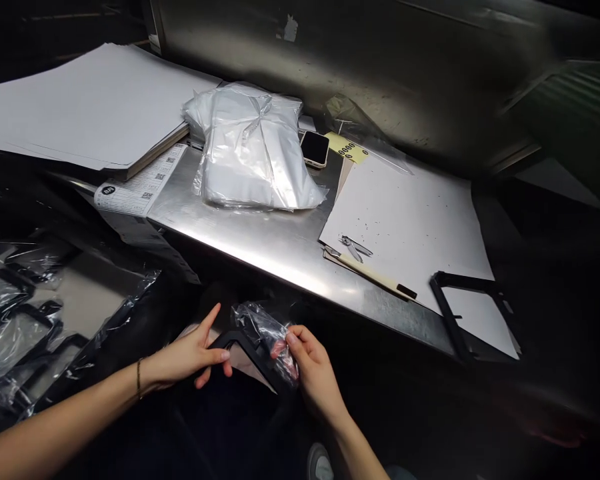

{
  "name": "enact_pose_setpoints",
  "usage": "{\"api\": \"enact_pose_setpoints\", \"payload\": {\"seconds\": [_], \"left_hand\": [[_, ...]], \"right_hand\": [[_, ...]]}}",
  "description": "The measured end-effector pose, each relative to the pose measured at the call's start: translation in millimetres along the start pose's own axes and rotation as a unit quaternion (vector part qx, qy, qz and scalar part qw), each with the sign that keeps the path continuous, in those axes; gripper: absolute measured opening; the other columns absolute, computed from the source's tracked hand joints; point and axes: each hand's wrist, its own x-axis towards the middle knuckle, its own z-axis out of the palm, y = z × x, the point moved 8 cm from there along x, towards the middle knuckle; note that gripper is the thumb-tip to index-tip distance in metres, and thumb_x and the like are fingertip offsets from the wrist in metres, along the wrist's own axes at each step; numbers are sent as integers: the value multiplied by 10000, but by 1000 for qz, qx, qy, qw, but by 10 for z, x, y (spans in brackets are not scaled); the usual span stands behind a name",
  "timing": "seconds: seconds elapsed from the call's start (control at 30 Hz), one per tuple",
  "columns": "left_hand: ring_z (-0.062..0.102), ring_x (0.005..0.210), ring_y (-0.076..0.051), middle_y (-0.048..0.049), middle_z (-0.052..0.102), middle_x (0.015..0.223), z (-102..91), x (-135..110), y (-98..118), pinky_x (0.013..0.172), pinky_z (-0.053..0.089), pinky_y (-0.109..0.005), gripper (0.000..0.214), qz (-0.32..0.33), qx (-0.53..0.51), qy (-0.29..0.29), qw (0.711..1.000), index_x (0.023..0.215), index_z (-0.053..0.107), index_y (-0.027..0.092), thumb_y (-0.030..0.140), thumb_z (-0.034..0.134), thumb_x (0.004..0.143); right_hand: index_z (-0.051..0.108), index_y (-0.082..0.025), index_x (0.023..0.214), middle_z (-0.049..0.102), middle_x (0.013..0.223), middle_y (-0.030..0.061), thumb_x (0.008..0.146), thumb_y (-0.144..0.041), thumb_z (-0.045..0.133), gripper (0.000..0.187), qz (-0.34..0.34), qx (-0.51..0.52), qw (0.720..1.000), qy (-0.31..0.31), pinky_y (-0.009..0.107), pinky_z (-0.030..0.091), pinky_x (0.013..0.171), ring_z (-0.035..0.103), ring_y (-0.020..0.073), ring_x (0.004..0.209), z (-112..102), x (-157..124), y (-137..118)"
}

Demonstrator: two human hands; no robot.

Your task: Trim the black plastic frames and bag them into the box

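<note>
Below the table edge, my left hand (197, 353) grips a corner of a black plastic frame (263, 360), its thumb over the rim and index finger stretched out. My right hand (313, 367) pinches a clear plastic bag (267, 327) at the frame's far side. The bag lies against the frame's upper part; how far it covers the frame I cannot tell. The frame's lower part is lost in the dark. A second black frame (447, 317) rests at the right end of the table, over the white sheet's corner.
On the metal table (230, 247) are a bundle of clear bags (255, 153), a phone (315, 148), nail clippers (354, 247) on a white sheet (410, 220), and a yellow label sheet (347, 147). White sheets (105, 100) are stacked left. Bagged black frames (25, 327) lie lower left.
</note>
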Motion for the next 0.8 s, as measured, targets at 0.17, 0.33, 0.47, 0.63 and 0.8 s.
{"api": "enact_pose_setpoints", "payload": {"seconds": [0.17, 0.33, 0.47, 0.63, 0.8], "left_hand": [[424, 351, -38, 32, 610, 648, 17, 200, 13, 346, 309, -164, 636, -1, -3, -11, 1000, 1332, 145, 191, 317, 502, 820], [430, 378, -33, 31, 557, 620, -110, 159, -197, 348, 349, -169, 378, -36, -6, 42, 998, 901, 528, 126, 449, 336, 866], [432, 385, -41, 50, 522, 572, -209, 120, -459, 368, 365, -182, 361, -76, 22, 79, 994, 817, 536, 127, 441, 363, 859], [522, 577, -97, 42, 526, 622, -453, 71, -586, 563, 441, -254, 314, -47, 81, 137, 986, 656, 536, 128, 382, 467, 825], [458, 416, -66, 58, 509, 500, -580, -77, -797, 440, 374, -216, 433, -118, 91, 104, 983, 606, 547, 126, 475, 410, 824]], "right_hand": [[532, -133, 842, 540, 624, -43, 870, -432, 395, 331, -14, -34, 991, -132, 191, 375, 408, 429, 39, 409, 245, 100, -178], [570, -159, 847, 582, 774, 0, 855, -374, 448, 247, -50, -189, 975, -104, 316, 451, 679, 548, 116, 697, 132, -128, -17], [528, -189, 953, 546, 908, 30, 848, -340, 458, 197, -64, -264, 962, -36, 320, 450, 677, 532, 128, 747, 162, -444, 384], [552, -180, 828, 541, 838, 12, 824, -300, 487, 136, -112, -284, 951, -53, 252, 447, 567, 498, 83, 615, 589, -736, 576], [557, -163, 805, 513, 821, -2, 860, -202, 426, 147, -160, -277, 946, -40, 205, 420, 501, 444, 49, 549, 671, -493, 282]]}}
